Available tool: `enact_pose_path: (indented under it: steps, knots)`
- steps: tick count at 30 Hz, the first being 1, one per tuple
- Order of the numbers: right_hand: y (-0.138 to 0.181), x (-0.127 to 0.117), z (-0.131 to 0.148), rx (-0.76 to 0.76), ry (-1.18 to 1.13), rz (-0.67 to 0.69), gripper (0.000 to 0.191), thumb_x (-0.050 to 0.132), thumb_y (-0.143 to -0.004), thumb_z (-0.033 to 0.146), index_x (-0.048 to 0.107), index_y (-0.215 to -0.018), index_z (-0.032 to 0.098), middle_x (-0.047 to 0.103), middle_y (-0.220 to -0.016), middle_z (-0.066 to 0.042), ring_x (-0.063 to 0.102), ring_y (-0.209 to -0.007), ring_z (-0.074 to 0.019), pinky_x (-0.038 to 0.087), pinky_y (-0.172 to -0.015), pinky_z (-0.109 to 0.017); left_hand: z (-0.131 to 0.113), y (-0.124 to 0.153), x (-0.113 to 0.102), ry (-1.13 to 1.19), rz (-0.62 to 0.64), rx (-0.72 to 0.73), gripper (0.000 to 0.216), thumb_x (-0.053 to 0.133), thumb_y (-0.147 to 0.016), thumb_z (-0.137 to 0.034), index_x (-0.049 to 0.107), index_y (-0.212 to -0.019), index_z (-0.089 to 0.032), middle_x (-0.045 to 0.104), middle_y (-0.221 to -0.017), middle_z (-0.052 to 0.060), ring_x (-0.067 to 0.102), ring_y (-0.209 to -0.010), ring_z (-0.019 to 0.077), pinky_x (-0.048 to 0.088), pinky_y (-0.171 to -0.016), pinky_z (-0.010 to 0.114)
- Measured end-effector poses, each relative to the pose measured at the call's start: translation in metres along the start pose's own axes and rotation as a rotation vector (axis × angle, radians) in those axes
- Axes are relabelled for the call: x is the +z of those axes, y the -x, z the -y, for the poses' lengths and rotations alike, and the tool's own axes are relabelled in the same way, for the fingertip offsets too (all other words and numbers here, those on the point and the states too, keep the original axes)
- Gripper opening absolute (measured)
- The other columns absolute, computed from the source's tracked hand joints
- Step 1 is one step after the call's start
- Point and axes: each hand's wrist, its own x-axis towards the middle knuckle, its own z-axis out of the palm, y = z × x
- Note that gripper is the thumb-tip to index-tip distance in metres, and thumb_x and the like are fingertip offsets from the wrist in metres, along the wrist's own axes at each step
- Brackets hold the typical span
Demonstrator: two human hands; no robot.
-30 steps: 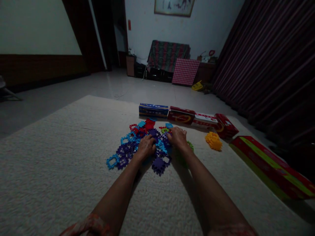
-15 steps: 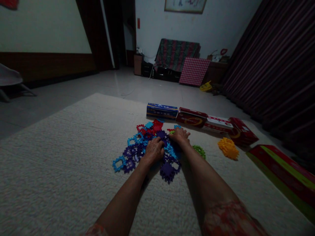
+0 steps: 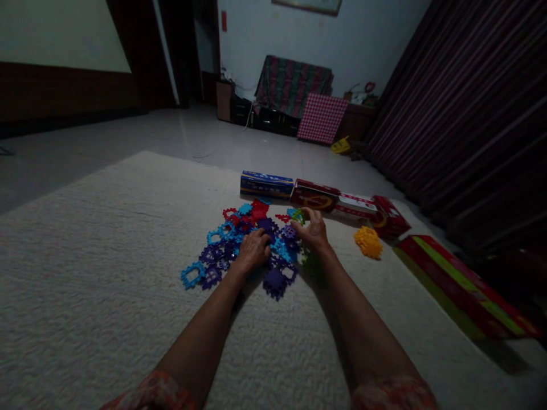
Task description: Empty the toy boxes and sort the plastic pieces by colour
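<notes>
A loose heap of plastic interlocking tiles with toothed edges lies on the pale mat. It holds purple tiles (image 3: 274, 280), light blue tiles (image 3: 193, 275) and red tiles (image 3: 259, 210). My left hand (image 3: 254, 250) rests on the middle of the heap with its fingers curled down; what lies under them is hidden. At the heap's right edge, my right hand (image 3: 314, 229) pinches a green interlocking tile (image 3: 298, 216) between thumb and fingers. Behind my right wrist, a dim green pile (image 3: 313, 266) is partly covered.
A yellow-orange pile of tiles (image 3: 368, 242) sits to the right on the mat (image 3: 128, 239). Beyond it stand a blue box (image 3: 266, 185), a dark red box (image 3: 315, 195) and a red-and-green box (image 3: 461, 285) in a curved row. Dark curtains (image 3: 444, 97) hang at the right.
My right hand has lifted slightly off the heap's right side, and a green tile now shows in its fingers. My left hand stays on the heap. The view has turned a little right.
</notes>
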Motion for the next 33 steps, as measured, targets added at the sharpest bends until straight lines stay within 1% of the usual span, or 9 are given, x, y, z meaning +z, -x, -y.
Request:
enact_pose_path:
  steps: [5,8,11,14,16,19,24,29,33]
  knots:
    - [0.061,-0.057,-0.012,0.116,0.089,-0.036,0.044,0.069,-0.076,0.042,0.065,-0.113,0.019,0.061,-0.110,-0.013,0.059,-0.104,-0.0286,0.050,-0.096,-0.045,-0.001,-0.002,-0.004,0.001,-0.010,0.009,0.030,0.052,-0.090,-0.018,0.071,-0.113,-0.020,0.064,-0.128,0.010,0.059,-0.122,0.0255,0.046,-0.105,0.039]
    - [0.093,-0.076,-0.010,0.226,0.140,-0.028,0.044,0.066,-0.079,0.037,0.063,-0.118,0.017,0.060,-0.116,-0.015,0.057,-0.111,-0.0278,0.047,-0.103,-0.042,-0.012,-0.002,-0.008,0.013,-0.039,0.064,0.033,0.053,-0.089,-0.018,0.071,-0.116,-0.021,0.064,-0.131,0.011,0.059,-0.123,0.0263,0.045,-0.108,0.042]
    - [0.113,-0.078,-0.007,0.291,0.143,-0.010,0.046,0.065,-0.080,0.034,0.060,-0.122,0.016,0.058,-0.122,-0.016,0.056,-0.116,-0.0276,0.045,-0.106,-0.041,-0.035,0.001,-0.009,0.024,-0.013,0.174,0.038,0.058,-0.086,-0.019,0.068,-0.122,-0.024,0.060,-0.137,0.011,0.056,-0.128,0.0277,0.044,-0.110,0.044]
    - [0.122,-0.072,-0.006,0.269,0.124,0.013,0.049,0.064,-0.081,0.035,0.058,-0.126,0.016,0.057,-0.126,-0.016,0.054,-0.123,-0.0282,0.044,-0.110,-0.043,-0.063,0.004,-0.006,-0.002,0.100,0.278,0.048,0.065,-0.083,-0.024,0.062,-0.131,-0.025,0.058,-0.140,0.011,0.051,-0.133,0.0290,0.042,-0.111,0.045]
    - [0.127,-0.068,-0.008,0.232,0.116,0.024,0.053,0.063,-0.081,0.036,0.056,-0.130,0.016,0.054,-0.132,-0.017,0.050,-0.130,-0.0290,0.041,-0.113,-0.045,-0.080,0.002,-0.001,-0.041,0.176,0.298,0.056,0.067,-0.082,-0.027,0.056,-0.137,-0.024,0.055,-0.143,0.012,0.047,-0.136,0.0301,0.040,-0.112,0.046]
    - [0.134,-0.065,-0.014,0.163,0.082,0.062,0.067,0.067,-0.078,0.038,0.049,-0.139,0.016,0.044,-0.147,-0.019,0.040,-0.142,-0.0307,0.036,-0.118,-0.048,-0.097,-0.006,0.006,-0.105,0.270,0.286,0.065,0.069,-0.082,-0.031,0.049,-0.143,-0.024,0.050,-0.147,0.014,0.042,-0.139,0.0319,0.037,-0.113,0.046]
    - [0.142,-0.071,-0.026,0.082,-0.036,0.160,0.085,0.073,-0.071,0.035,0.040,-0.147,0.017,0.029,-0.160,-0.018,0.027,-0.151,-0.0313,0.027,-0.124,-0.049,-0.109,-0.023,0.015,-0.185,0.350,0.255,0.078,0.073,-0.078,-0.034,0.042,-0.149,-0.024,0.050,-0.146,0.016,0.041,-0.139,0.0345,0.039,-0.110,0.046]
    - [0.146,-0.076,-0.033,0.099,-0.083,0.212,0.092,0.074,-0.068,0.031,0.036,-0.151,0.021,0.026,-0.162,-0.016,0.025,-0.152,-0.0309,0.027,-0.124,-0.049,-0.111,-0.033,0.019,-0.184,0.375,0.245,0.085,0.078,-0.072,-0.038,0.043,-0.148,-0.024,0.055,-0.141,0.017,0.046,-0.135,0.0367,0.041,-0.108,0.048]
    - [0.146,-0.076,-0.033,0.095,-0.057,0.224,0.089,0.072,-0.070,0.030,0.037,-0.151,0.020,0.029,-0.161,-0.016,0.026,-0.152,-0.0300,0.028,-0.124,-0.048,-0.110,-0.036,0.018,-0.189,0.397,0.252,0.089,0.081,-0.068,-0.039,0.044,-0.148,-0.026,0.057,-0.139,0.016,0.046,-0.135,0.0376,0.042,-0.108,0.047]
